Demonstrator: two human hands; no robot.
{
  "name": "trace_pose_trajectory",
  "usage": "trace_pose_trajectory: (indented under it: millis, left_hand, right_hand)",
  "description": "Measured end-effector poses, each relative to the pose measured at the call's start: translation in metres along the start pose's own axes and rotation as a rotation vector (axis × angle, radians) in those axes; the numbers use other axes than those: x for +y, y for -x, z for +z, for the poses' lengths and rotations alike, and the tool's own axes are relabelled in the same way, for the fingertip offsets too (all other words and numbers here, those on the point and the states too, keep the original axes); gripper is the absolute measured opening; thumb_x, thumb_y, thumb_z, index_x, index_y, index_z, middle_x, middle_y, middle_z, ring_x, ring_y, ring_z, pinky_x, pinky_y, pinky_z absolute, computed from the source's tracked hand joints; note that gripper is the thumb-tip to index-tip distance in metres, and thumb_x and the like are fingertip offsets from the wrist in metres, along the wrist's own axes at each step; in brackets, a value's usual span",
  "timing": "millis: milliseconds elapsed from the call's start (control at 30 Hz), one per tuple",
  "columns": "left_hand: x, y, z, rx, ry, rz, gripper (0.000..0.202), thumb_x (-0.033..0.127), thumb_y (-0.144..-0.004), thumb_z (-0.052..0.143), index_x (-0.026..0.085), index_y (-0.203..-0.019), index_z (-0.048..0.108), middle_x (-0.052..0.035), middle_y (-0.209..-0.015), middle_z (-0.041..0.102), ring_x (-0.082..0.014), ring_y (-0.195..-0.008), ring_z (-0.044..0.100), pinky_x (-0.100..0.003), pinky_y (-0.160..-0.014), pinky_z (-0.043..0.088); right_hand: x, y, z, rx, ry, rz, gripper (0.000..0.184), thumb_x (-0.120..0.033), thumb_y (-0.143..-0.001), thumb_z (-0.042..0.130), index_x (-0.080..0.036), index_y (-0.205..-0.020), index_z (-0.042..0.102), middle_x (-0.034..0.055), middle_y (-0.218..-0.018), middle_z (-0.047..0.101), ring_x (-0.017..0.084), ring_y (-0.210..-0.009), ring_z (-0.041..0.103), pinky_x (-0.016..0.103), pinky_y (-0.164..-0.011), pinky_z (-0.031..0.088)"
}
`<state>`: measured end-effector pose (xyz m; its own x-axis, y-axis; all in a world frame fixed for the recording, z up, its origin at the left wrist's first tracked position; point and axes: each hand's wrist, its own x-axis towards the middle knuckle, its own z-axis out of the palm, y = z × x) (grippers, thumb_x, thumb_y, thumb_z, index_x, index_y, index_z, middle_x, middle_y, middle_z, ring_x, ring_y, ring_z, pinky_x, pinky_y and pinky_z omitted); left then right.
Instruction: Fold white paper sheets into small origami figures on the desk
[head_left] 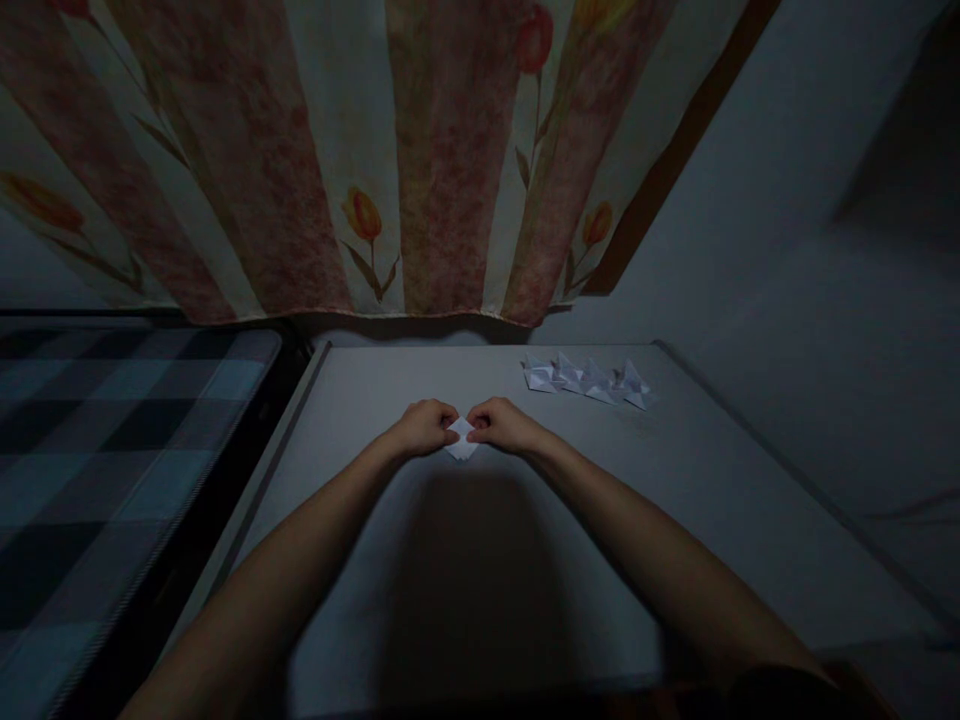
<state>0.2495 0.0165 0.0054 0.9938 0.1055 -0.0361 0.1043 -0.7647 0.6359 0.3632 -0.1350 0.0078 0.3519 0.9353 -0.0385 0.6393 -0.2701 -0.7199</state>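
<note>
A small piece of folded white paper (462,440), roughly diamond-shaped, is held between my two hands above the middle of the white table (360,510). My left hand (425,428) pinches its left side between thumb and fingers. On the opposite side, my right hand (504,424) grips the paper the same way, thumb toward me. The fingertips behind the paper are partly hidden. Farther back and to the right stand several folded paper figures (598,382) with pointed tips, in a row and touching neither hand.
A curtain (450,200) with stripes and tulips hangs behind the table. On the left is a mattress (135,450) with a checked cover, a dark gap between it and the table. A pale wall (750,250) borders the right side. The light is dim.
</note>
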Motion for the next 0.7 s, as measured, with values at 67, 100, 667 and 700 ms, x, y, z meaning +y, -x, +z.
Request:
trace_pose_trajectory:
  millis: [67,100,667,700]
  left_hand:
    - [0.001,-0.002,0.000,-0.007,0.008,0.009,0.003,0.020,-0.062,0.060,0.017,-0.061,0.059,0.0052,-0.054,0.048,-0.0106,-0.055,0.043,-0.023,-0.053,0.027]
    - [0.001,-0.002,0.000,-0.008,0.013,0.015,0.002,0.018,-0.061,0.060,0.016,-0.060,0.059,0.0054,-0.055,0.047,-0.0104,-0.055,0.042,-0.022,-0.053,0.027]
    - [-0.009,0.027,0.007,0.170,-0.245,0.483,0.023,0.030,-0.091,0.050,0.020,-0.095,0.070,-0.0053,-0.081,0.067,-0.0173,-0.082,0.057,-0.031,-0.077,0.041]
    - [-0.009,0.029,0.007,0.173,-0.279,0.498,0.024,0.029,-0.092,0.048,0.020,-0.099,0.069,-0.0060,-0.085,0.067,-0.0177,-0.085,0.056,-0.032,-0.078,0.041]
  right_hand:
    - [-0.002,-0.002,-0.003,-0.048,-0.006,-0.005,0.002,-0.012,-0.063,0.069,-0.012,-0.063,0.066,-0.0075,-0.053,0.046,0.007,-0.052,0.040,0.021,-0.053,0.026]
    - [-0.002,-0.003,-0.004,-0.065,-0.007,-0.009,0.002,-0.011,-0.063,0.069,-0.012,-0.064,0.067,-0.0077,-0.052,0.046,0.007,-0.052,0.040,0.020,-0.053,0.027]
    - [0.005,0.023,0.014,0.166,0.447,-0.427,0.012,-0.019,-0.086,0.060,-0.015,-0.082,0.070,0.0052,-0.076,0.066,0.015,-0.073,0.057,0.024,-0.069,0.041]
    - [0.006,0.025,0.015,0.182,0.474,-0.442,0.013,-0.019,-0.087,0.059,-0.015,-0.083,0.070,0.0050,-0.075,0.065,0.015,-0.073,0.056,0.024,-0.069,0.041]
